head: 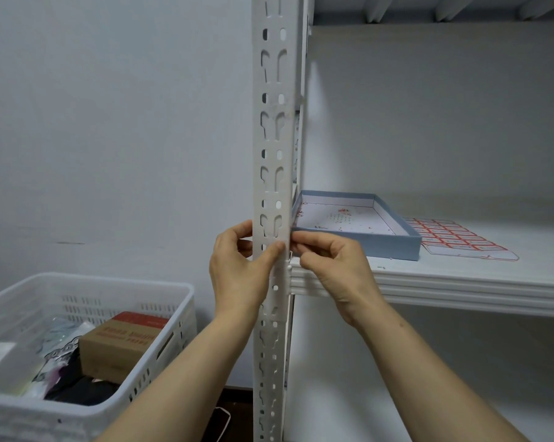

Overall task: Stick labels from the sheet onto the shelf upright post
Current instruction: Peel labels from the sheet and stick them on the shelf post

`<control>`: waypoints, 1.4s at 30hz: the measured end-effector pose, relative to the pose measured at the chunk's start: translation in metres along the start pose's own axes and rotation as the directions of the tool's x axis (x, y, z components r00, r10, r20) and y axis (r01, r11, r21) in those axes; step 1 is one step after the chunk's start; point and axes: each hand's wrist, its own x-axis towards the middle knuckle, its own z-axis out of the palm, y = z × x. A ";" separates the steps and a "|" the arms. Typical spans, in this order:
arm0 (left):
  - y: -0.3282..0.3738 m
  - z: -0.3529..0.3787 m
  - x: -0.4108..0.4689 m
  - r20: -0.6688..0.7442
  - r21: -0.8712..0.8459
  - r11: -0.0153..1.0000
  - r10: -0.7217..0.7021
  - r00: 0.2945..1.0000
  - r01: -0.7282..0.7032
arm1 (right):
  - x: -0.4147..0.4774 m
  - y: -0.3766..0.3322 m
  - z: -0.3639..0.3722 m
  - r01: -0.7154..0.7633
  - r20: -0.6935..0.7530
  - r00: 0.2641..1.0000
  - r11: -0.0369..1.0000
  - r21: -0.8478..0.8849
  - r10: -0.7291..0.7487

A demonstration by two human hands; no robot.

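We see the white slotted upright post [272, 154] rising past the shelf [460, 282], where a blue tray [393, 245] sits beside the red-printed label sheet [454, 237]. Our left hand [237, 269] curls around the post, thumb pressed flat on its face. Our right hand [333, 263] pinches fingertips against the post's edge; any label there is too small to tell.

No text can be read: the red-bordered labels on the white label sheet [457, 239] lying on the shelf, the red marks inside the shallow blue cardboard tray [392, 244] and the print on the brown cardboard box [117, 342] are too blurred
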 end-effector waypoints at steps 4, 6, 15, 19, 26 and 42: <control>0.002 0.002 0.001 -0.016 -0.003 1.000 -0.008 1.000 0.008 | -0.001 -0.001 0.001 0.002 0.000 1.000 1.000 0.010 -0.002; 0.002 0.002 0.001 -0.021 0.000 1.000 -0.011 1.000 0.011 | -0.001 -0.001 0.001 0.000 0.002 1.000 1.000 0.009 0.000; 0.004 0.004 0.003 -0.033 0.005 0.999 -0.038 0.999 0.038 | -0.001 -0.002 0.001 -0.004 0.005 1.000 1.000 0.012 0.004; 0.005 0.005 0.003 -0.046 0.017 0.999 -0.043 0.998 0.044 | -0.001 -0.001 0.001 -0.006 0.005 1.000 1.000 0.006 0.006; 0.006 0.007 0.001 -0.059 0.031 0.999 -0.036 0.998 0.038 | -0.002 -0.002 0.001 -0.014 0.007 1.000 1.000 0.019 0.014; 0.004 0.001 -0.005 0.007 0.013 1.000 0.005 1.000 -0.005 | -0.007 -0.003 -0.001 -0.032 -0.031 0.999 0.999 0.037 0.033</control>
